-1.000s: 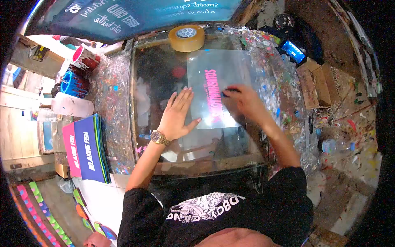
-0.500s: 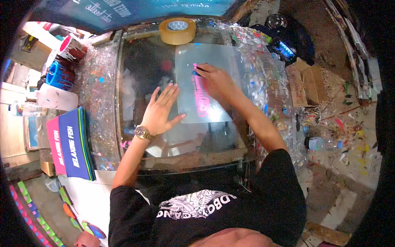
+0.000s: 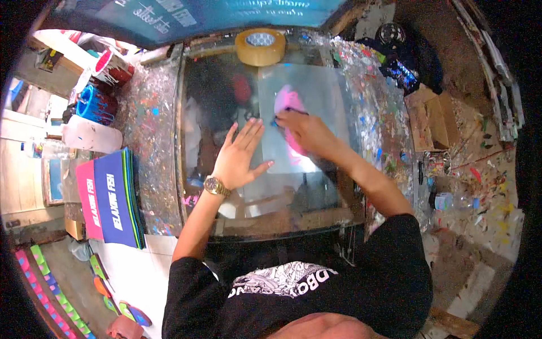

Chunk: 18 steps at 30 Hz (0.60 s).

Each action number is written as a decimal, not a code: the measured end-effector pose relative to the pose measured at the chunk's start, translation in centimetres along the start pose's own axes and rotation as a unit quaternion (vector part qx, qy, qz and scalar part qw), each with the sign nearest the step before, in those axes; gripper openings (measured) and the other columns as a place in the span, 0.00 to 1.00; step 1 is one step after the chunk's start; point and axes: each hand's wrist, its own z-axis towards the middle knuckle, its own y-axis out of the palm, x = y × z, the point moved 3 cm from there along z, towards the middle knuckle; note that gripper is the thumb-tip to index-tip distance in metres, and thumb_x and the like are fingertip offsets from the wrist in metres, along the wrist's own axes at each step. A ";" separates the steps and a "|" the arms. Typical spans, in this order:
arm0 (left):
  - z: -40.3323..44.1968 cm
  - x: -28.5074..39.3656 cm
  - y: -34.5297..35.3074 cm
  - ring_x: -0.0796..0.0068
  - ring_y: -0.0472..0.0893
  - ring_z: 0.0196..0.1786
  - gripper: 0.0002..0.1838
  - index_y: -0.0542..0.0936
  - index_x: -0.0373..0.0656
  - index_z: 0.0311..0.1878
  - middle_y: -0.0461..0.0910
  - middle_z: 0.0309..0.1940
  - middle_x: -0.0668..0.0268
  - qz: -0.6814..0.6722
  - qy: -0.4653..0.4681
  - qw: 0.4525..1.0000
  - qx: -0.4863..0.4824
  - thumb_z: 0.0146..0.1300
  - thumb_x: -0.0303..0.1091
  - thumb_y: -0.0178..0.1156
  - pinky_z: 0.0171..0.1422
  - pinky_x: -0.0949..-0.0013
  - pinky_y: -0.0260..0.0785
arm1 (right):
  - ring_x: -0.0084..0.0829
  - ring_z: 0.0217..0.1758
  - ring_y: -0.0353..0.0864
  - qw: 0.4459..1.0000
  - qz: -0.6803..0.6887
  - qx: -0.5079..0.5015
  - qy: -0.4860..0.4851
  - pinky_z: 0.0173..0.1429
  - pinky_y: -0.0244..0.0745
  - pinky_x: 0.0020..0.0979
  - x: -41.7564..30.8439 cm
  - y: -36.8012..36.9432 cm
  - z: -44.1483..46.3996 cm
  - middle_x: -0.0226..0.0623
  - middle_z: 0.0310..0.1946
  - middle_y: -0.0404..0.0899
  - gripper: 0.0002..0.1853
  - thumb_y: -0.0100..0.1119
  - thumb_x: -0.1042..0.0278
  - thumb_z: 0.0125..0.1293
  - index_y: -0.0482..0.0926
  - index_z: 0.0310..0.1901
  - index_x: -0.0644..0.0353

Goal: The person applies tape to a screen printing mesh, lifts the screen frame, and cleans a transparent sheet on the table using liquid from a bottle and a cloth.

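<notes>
A clear plastic sheet (image 3: 327, 85) lies on the dark glass tabletop (image 3: 265, 217). Pink colour (image 3: 289, 97) is smeared over its middle, and no lettering can be read there. My left hand (image 3: 243, 152), with a gold watch at the wrist, rests flat with spread fingers at the sheet's left edge. Over the smear, my right hand (image 3: 307, 133) is closed on a small dark item, partly hidden by the fingers and too small to name. A roll of clear tape (image 3: 261, 51) touches the top of the sheet's area.
Paint tubs, red (image 3: 116, 70) and blue (image 3: 97, 107), stand at the left beside a whitish container (image 3: 93, 135). Below them lie printed coloured sheets (image 3: 113, 198). A cardboard box (image 3: 432, 121) sits at the right, near a plastic bottle (image 3: 454, 201).
The pink lettering has become a smear. My right hand moved up the sheet, then slightly back down, staying closed. My left hand stays flat while the whole view shifts.
</notes>
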 end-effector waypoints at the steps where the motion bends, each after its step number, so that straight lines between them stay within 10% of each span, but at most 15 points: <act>1: 0.0 0.0 0.0 0.62 0.54 0.80 0.45 0.60 0.36 0.75 0.58 0.77 0.57 -0.004 0.002 1.000 -0.006 0.65 0.61 0.55 0.83 0.50 0.39 | 0.45 0.64 0.77 0.999 0.023 0.025 0.019 0.68 0.73 0.41 0.9 0.0 -0.5 0.51 0.57 0.79 0.19 0.56 0.73 0.60 0.80 0.54 0.63; 4: -0.1 0.5 0.1 0.61 0.54 0.80 0.46 0.59 0.36 0.76 0.57 0.77 0.56 -0.016 -0.002 0.999 -0.033 0.64 0.61 0.56 0.83 0.51 0.37 | 0.48 0.59 0.80 0.978 0.145 0.055 0.141 0.65 0.76 0.40 2.9 -0.1 0.8 0.48 0.56 0.80 0.18 0.56 0.75 0.60 0.81 0.52 0.62; 10: 0.0 0.2 0.2 0.61 0.54 0.80 0.46 0.59 0.37 0.76 0.58 0.77 0.56 -0.014 -0.004 1.000 -0.020 0.63 0.59 0.57 0.83 0.49 0.38 | 0.50 0.57 0.80 0.989 0.079 0.125 -0.030 0.61 0.77 0.42 0.4 -0.2 -0.5 0.49 0.56 0.80 0.17 0.55 0.76 0.60 0.80 0.52 0.64; 12: 0.1 0.4 0.0 0.61 0.53 0.81 0.46 0.59 0.36 0.76 0.58 0.77 0.57 -0.019 -0.009 0.999 -0.029 0.64 0.60 0.57 0.83 0.50 0.37 | 0.45 0.61 0.78 0.974 0.154 0.023 0.163 0.63 0.76 0.41 2.9 -2.4 0.8 0.49 0.59 0.78 0.19 0.55 0.77 0.59 0.80 0.53 0.64; 13: 0.1 0.4 0.0 0.61 0.53 0.81 0.46 0.60 0.36 0.75 0.58 0.77 0.56 -0.015 -0.006 1.000 -0.027 0.64 0.60 0.56 0.83 0.50 0.37 | 0.42 0.60 0.80 0.966 0.086 0.224 0.094 0.64 0.76 0.40 5.0 0.2 1.2 0.45 0.56 0.80 0.18 0.53 0.74 0.62 0.79 0.54 0.60; 18: 0.0 0.4 0.1 0.61 0.53 0.81 0.45 0.60 0.36 0.75 0.58 0.77 0.56 -0.009 0.000 1.000 -0.024 0.64 0.60 0.56 0.83 0.50 0.37 | 0.43 0.61 0.79 0.992 -0.015 0.102 -0.069 0.63 0.76 0.40 -0.3 0.6 -0.8 0.44 0.60 0.78 0.21 0.55 0.75 0.59 0.79 0.57 0.59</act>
